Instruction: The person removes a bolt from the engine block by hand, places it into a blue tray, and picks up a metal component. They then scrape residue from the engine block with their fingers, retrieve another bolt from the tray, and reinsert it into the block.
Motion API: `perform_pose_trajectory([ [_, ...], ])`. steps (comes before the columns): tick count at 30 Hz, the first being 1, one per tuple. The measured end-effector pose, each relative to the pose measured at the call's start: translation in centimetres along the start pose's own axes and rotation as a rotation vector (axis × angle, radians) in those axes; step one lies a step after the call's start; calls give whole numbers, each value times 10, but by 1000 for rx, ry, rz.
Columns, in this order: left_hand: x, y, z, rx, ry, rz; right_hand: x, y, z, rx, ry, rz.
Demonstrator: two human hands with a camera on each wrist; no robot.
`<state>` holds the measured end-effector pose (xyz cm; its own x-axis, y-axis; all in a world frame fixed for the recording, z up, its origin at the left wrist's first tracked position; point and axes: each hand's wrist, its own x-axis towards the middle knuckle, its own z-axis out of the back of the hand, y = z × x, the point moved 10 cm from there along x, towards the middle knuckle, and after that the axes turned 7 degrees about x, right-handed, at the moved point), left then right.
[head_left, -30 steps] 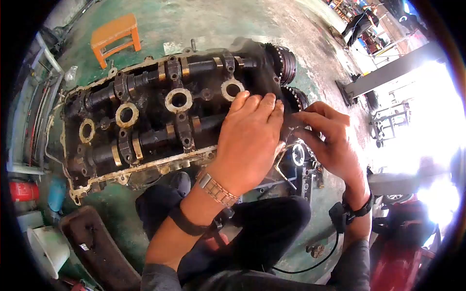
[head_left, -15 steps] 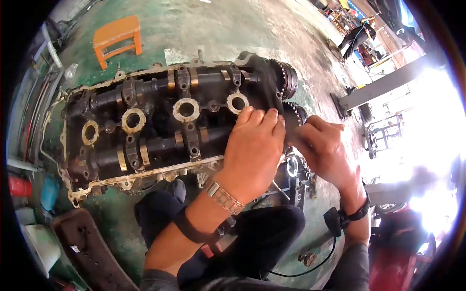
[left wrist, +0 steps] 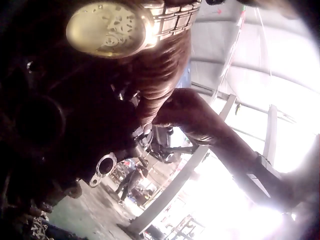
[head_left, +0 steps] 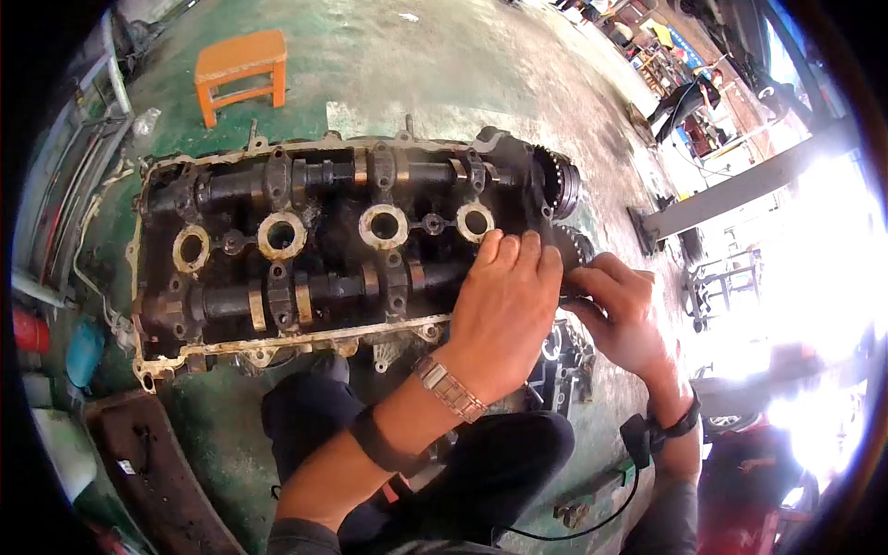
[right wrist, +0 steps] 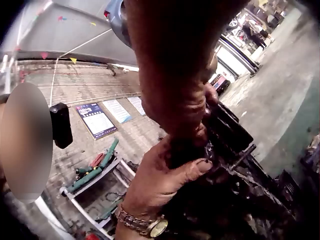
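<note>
In the head view, a dark, oily engine head with a pale rim point(head_left: 296, 340) holds two long shafts and several ring-shaped openings. My left hand point(head_left: 507, 319) rests over its right end, fingers extended side by side, below the rightmost ring point(head_left: 475, 222). Close beside it, my right hand point(head_left: 624, 319) has bent fingers and thumb near the lower toothed wheel point(head_left: 573, 244); what lies between them is unclear. The right wrist view shows my left hand's thumb extended point(right wrist: 187, 172), with my right hand point(right wrist: 175, 95) above, its fingertips hidden.
An orange stool point(head_left: 242, 67) stands behind the engine head. At lower left lie a brown tray point(head_left: 176, 462) and a blue container point(head_left: 85, 353). A grey post point(head_left: 740, 190) and a person point(head_left: 686, 104) are at the right. A cable point(head_left: 592, 527) hangs below my right wrist.
The head view has shifted, so the engine head and stool appear farther right, with the engine head also lower. Both hands stay at its right end; my right fingers have changed their bend slightly.
</note>
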<state>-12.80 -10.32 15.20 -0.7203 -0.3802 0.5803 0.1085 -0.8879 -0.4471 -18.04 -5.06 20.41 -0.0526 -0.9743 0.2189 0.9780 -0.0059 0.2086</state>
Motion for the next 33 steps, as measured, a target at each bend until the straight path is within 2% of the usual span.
perform_pose_trajectory([
  [4, 0, 0, -3, -17, 15, -5, -4, -11, 2, 44, 25, -101],
  [6, -1, -1, 3, 29, -47, -15, -6, -14, 4, 66, 6, -123],
  [8, -1, -1, 1, 34, -58, -8, -5, -13, -1, 25, 69, -74],
  [15, 1, -2, 2, 67, -52, -30, 3, -6, 9, 69, -4, -26],
  [17, 1, -2, 0, 66, -38, -26, 1, -12, 30, 126, -87, -104],
  [22, 1, -3, -1, 71, -27, -25, 16, -31, 63, 143, -357, -148],
  [26, 1, -1, -1, 64, -29, -24, 32, -59, 42, 128, -317, -222],
  [29, 0, -2, -2, 75, -38, -34, 42, -65, 29, 161, -291, -190],
  [30, 0, -2, -2, 84, -41, -38, 43, -70, 24, 187, -270, -251],
  [33, 0, -1, -6, 50, 19, -24, 48, -71, 11, 131, -215, -196],
])
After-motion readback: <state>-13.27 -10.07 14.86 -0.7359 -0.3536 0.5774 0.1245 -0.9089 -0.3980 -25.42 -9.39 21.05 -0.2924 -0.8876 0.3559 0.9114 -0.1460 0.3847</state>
